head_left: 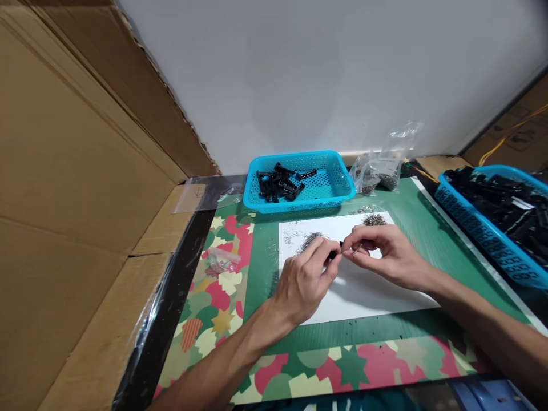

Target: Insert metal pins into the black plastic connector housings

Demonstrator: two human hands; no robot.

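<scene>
Over a white sheet of paper [342, 302], my left hand [305, 279] is closed around a small black plastic part [333, 255], most of it hidden by the fingers. My right hand [385, 254] meets it from the other side, thumb and forefinger pinching a thin, small metal piece [358, 248] against the part's end. The exact kind of this piece is too small to make out. Just beyond the left hand lies a pile of tiny metal pieces [311, 240]. A second such pile [374, 220] is behind the right hand.
A blue basket [299, 206] with several black parts [280, 182] stands at the back. Clear bags of metal pieces [387, 174] lean by the wall. Another blue basket [492, 240] full of black parts is at the right. Cardboard [81, 171] walls the left side. A small plastic bag [223, 260] lies left.
</scene>
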